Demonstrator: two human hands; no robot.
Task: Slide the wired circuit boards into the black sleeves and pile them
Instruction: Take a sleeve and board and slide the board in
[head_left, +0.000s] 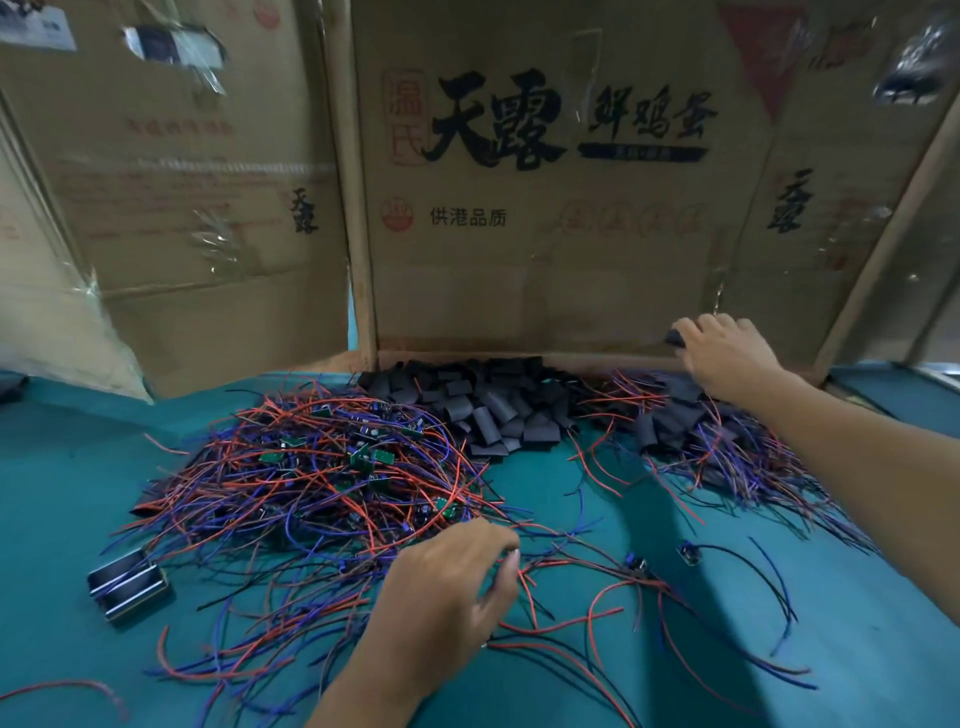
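Observation:
A tangled heap of green circuit boards with red and blue wires (322, 467) lies on the teal table at the left. Behind it sits a heap of empty black sleeves (483, 410). To the right is a pile of sleeved boards (727, 441) with wires trailing out. My right hand (727, 353) is raised over the back of that pile and pinches a black sleeve (675, 338) in its fingertips. My left hand (457, 577) reaches at the near edge of the wire heap, fingers curled around red wires (524, 571). Two loose wired parts (688, 553) lie at the front right.
Cardboard walls (545, 208) with printed characters close off the back and sides of the teal table (779, 649). A small dark metal-edged block (127, 584) lies at the front left. A stray red wire (62, 688) lies at the near left corner.

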